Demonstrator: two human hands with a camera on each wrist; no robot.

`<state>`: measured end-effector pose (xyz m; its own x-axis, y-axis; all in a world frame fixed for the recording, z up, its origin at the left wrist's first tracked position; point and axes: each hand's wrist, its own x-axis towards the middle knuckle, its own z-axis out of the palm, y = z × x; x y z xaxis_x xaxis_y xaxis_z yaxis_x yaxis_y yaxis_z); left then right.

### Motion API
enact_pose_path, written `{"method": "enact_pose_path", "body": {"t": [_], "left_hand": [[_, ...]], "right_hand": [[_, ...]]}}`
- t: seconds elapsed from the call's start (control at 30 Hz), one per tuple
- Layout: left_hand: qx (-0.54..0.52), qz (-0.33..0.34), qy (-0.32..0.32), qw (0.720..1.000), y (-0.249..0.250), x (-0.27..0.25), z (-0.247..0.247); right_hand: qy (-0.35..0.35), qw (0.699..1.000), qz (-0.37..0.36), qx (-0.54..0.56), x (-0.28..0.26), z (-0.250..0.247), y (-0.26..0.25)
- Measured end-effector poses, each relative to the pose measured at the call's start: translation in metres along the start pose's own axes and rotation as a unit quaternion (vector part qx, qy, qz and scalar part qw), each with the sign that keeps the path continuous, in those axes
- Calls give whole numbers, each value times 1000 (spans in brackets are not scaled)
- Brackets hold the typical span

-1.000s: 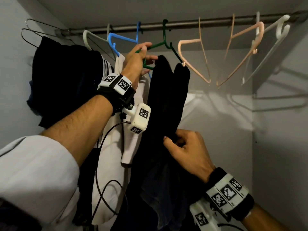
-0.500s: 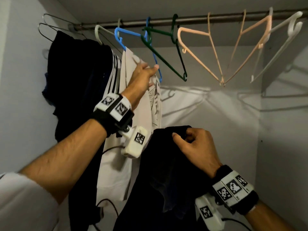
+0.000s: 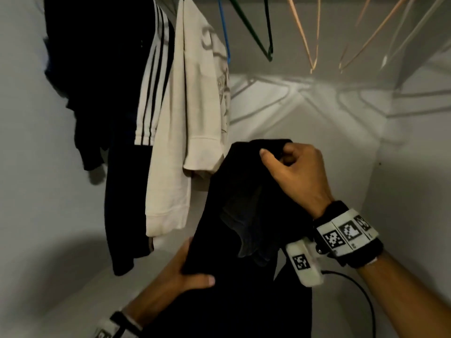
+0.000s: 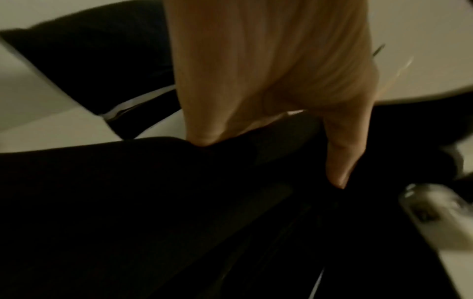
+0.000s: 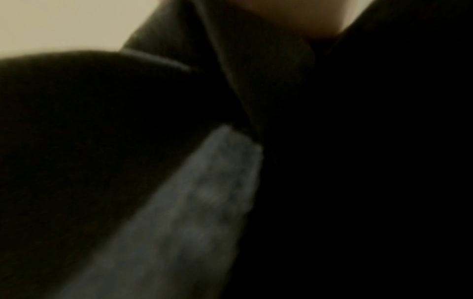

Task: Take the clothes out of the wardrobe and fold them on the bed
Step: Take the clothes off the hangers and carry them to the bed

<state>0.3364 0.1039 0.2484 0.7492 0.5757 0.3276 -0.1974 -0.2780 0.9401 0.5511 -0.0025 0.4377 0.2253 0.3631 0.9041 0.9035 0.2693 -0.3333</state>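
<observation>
Right hand (image 3: 296, 176) pinches black garment (image 3: 246, 203) top; left hand (image 3: 180, 272) grips its edge below. Gather hanging fabric, keep both grips, carry to bed.

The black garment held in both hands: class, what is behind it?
Behind the black garment show the wardrobe wall and a cream shirt hem. The left hand has its fingers hidden behind the cloth; the right hand grips the top.

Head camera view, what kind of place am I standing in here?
Most likely a wardrobe or closet: a cream shirt hangs beside a striped garment, with a bare green hanger against plain walls.
</observation>
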Motion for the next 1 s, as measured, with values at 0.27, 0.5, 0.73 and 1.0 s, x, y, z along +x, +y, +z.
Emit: {"method": "enact_pose_path", "body": {"t": [0.27, 0.5, 0.73, 1.0], "left_hand": [[219, -67, 60, 972, -158, -15, 91], [394, -76, 90, 911, -198, 4, 152], [400, -134, 76, 903, -183, -17, 149], [152, -257, 200, 933, -194, -48, 118]], "right_hand": [[-2, 1000, -1, 23, -18, -7, -23], [10, 1000, -11, 26, -37, -24, -38], [34, 997, 63, -35, -72, -56, -29], [168, 950, 234, -124, -212, -121, -43]]}}
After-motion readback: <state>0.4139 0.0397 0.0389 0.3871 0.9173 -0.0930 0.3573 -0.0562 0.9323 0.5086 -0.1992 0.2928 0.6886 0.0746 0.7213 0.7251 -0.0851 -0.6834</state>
